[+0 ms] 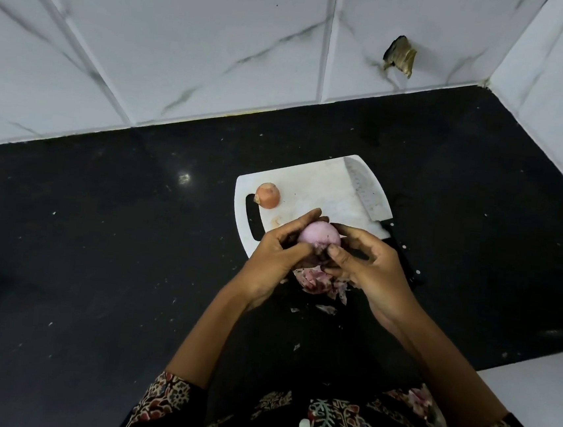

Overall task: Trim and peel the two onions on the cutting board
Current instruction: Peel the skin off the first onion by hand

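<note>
Above the cutting board's (pixel 310 188) near edge, we grip the pale peeled onion (pixel 319 238) between both hands: left hand (pixel 269 250) cupping it, right hand (pixel 368 263) pinching its base. No writing shows.

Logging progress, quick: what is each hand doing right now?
Left hand: grips the pale peeled onion.
Right hand: fingers curled on the same onion, pinching at its lower end.
</note>
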### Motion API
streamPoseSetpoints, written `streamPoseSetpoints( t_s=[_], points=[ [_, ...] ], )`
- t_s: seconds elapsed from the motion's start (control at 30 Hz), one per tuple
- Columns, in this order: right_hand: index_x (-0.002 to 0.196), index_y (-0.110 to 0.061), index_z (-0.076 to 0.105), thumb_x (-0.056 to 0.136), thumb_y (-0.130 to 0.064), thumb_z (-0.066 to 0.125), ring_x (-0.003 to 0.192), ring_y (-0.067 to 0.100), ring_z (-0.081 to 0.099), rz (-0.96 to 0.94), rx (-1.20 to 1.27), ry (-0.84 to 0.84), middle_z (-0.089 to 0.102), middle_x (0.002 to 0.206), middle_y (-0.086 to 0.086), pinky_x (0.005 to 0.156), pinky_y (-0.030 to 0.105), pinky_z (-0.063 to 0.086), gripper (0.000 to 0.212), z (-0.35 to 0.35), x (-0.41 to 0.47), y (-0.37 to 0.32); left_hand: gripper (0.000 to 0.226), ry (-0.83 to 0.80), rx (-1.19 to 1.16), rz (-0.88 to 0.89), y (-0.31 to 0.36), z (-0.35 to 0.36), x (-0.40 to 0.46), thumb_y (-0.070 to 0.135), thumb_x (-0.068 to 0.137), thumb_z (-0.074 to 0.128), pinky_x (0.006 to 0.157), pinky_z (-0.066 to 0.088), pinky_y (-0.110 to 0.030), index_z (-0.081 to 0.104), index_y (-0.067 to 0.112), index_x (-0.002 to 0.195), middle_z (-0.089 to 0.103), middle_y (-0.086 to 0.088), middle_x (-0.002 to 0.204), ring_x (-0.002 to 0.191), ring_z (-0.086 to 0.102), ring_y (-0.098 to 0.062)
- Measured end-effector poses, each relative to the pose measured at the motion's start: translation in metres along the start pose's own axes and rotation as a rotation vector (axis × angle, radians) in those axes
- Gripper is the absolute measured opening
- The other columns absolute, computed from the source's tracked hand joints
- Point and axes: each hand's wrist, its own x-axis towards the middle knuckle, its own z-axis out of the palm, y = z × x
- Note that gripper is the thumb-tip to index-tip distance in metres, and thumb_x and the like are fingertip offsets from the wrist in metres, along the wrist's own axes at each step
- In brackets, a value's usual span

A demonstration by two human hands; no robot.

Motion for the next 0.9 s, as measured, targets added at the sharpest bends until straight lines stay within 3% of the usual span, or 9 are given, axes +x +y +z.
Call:
streamPoseSetpoints(
  t_s=[0.23, 0.43, 0.57, 0.67, 0.8, 0.9],
  points=[
    [0.111, -0.016, 0.063, 0.083, -0.004, 0.066, 0.089, 0.022, 0.071, -0.007, 0.016, -0.025, 0.067, 0.107, 0.007, 0.068, 0.028, 0.059, 0.031, -0.0005, -0.0009, -0.0002, 0.039, 0.04, -0.047, -0.008, -0.002, 0.004, 0.0002, 0.004, 0.093, 0.055, 0.099, 0.05, -0.038, 0.06, 0.024, 0.126, 0.061, 0.001, 0.128, 0.12, 0.058, -0.019],
    [0.115, -0.013, 0.063, 0.083, -0.004, 0.066, 0.086, 0.019, 0.071, 0.001, -0.006, 0.008, 0.066, 0.11, 0.012, 0.066, 0.025, 0.057, 0.033, -0.0011, -0.0002, 0.001, 0.055, 0.019, -0.031, -0.025, -0.004, 0.003, 0.0014, -0.004, 0.08, 0.056, 0.096, 0.052, -0.039, 0.059, 0.023, 0.128, 0.059, -0.006, 0.13, 0.12, 0.058, -0.025],
    [0.11, -0.018, 0.063, 0.081, -0.007, 0.068, 0.087, 0.021, 0.071, -0.027, -0.058, -0.019, 0.067, 0.106, 0.008, 0.068, 0.025, 0.057, 0.032, -0.0023, -0.002, -0.0002, 0.044, 0.046, -0.016, -0.009, -0.0028, 0.0074, 0.0005, 0.011, 0.082, 0.06, 0.096, 0.051, -0.036, 0.063, 0.022, 0.125, 0.065, -0.002, 0.123, 0.115, 0.061, -0.02],
    [0.107, -0.02, 0.064, 0.081, -0.005, 0.068, 0.086, 0.019, 0.071, -0.033, -0.059, -0.02, 0.069, 0.099, 0.003, 0.068, 0.027, 0.058, 0.031, -0.0008, -0.0029, -0.0003, 0.045, 0.066, 0.004, 0.001, -0.0021, 0.0078, 0.0011, 0.006, 0.082, 0.059, 0.102, 0.047, -0.044, 0.062, 0.018, 0.125, 0.064, -0.005, 0.125, 0.118, 0.06, -0.024],
    [0.108, -0.016, 0.064, 0.083, -0.004, 0.067, 0.084, 0.017, 0.071, 0.009, -0.015, 0.02, 0.069, 0.1, 0.005, 0.067, 0.026, 0.057, 0.029, -0.0002, -0.0026, 0.0014, 0.053, 0.027, -0.014, -0.034, -0.0011, 0.0046, 0.0015, 0.005, 0.076, 0.057, 0.099, 0.05, -0.041, 0.061, 0.021, 0.127, 0.06, -0.009, 0.13, 0.119, 0.058, -0.028],
    [0.108, -0.016, 0.064, 0.086, -0.003, 0.062, 0.08, 0.014, 0.07, 0.045, 0.048, 0.011, 0.068, 0.1, 0.006, 0.066, 0.024, 0.056, 0.026, -0.001, -0.0019, 0.0016, 0.056, 0.008, -0.005, -0.039, -0.0014, 0.0012, 0.0011, -0.01, 0.084, 0.052, 0.096, 0.052, -0.036, 0.056, 0.02, 0.131, 0.057, -0.009, 0.132, 0.119, 0.058, -0.027]
  ],
)
